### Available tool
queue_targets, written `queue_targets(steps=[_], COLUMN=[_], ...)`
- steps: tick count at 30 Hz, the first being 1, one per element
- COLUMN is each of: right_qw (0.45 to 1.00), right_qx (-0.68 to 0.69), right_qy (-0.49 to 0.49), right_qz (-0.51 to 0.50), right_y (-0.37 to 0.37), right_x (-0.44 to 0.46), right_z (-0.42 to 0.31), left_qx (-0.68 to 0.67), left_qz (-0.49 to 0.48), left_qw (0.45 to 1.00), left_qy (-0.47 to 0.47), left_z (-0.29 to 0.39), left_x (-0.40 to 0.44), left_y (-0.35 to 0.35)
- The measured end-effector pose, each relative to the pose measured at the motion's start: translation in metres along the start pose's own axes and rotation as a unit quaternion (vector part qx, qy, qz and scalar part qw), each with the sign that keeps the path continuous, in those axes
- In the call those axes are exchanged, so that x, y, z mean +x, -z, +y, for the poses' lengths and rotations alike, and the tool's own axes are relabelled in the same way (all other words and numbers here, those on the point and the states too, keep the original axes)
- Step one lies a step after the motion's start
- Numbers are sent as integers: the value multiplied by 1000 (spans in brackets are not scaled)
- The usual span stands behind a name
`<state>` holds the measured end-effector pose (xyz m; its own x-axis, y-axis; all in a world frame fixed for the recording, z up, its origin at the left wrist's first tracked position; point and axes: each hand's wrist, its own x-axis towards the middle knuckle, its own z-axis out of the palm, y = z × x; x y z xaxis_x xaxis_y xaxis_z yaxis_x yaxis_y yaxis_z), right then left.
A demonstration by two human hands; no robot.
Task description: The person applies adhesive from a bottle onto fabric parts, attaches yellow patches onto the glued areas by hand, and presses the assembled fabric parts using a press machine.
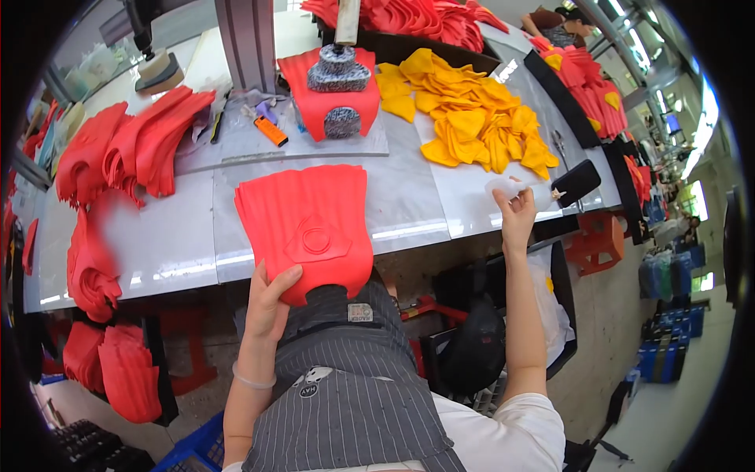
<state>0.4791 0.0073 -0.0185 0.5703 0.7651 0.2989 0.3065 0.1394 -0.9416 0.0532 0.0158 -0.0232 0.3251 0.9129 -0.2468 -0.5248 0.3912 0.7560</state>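
Observation:
My left hand is closed on the near left edge of a ribbed red moulded piece, thumb on top. This piece has a raised round outline and a curved notch at its near end, and it lies partly over the table edge. Off to the right, my right hand pinches a small, whitish translucent object whose kind I cannot make out. Beyond that hand is a heap of yellow pieces. A black phone-like slab lies just right of it.
Another red piece sits under a speckled press head. Stacked red pieces lie at the left. An orange-handled cutter rests on the table. A red stool stands at the right. Another person is at the far right.

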Motion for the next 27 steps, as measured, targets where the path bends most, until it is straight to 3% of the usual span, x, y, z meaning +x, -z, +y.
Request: queue_targets(steps=[5,8,9,10,12,14,17,20,24,27], right_qw=[994,944,935,916,937,910,878,893,864,880], right_qx=[-82,-206,-230,-268,-234,-262,-249,-239,-339,-332], right_qy=[42,133,160,226,256,307,359,335,324,181], right_qz=[55,219,216,196,39,-98,-193,-180,-183,-286], right_y=[17,1,-2,-10,-26,-60,-113,-170,-229,-242], right_x=[7,-13,-21,-28,-30,-21,21,93,183,216], right_z=[54,28,13,-8,-27,-55,-54,-14,34,61], left_qx=[45,47,49,51,50,54,61,58,72,74], left_qz=[1,7,7,8,7,5,3,10,18,-2], left_qw=[999,998,997,997,997,997,996,996,995,996], left_qy=[-26,-45,-51,-55,-53,-54,-59,-70,-61,-44], left_z=[-1,-4,-6,-7,-5,-4,-8,-4,-16,-15], left_x=[-1,0,0,-1,-2,-2,-1,-5,0,3], left_y=[-7,-7,-6,-6,-9,-9,-5,-14,0,6])
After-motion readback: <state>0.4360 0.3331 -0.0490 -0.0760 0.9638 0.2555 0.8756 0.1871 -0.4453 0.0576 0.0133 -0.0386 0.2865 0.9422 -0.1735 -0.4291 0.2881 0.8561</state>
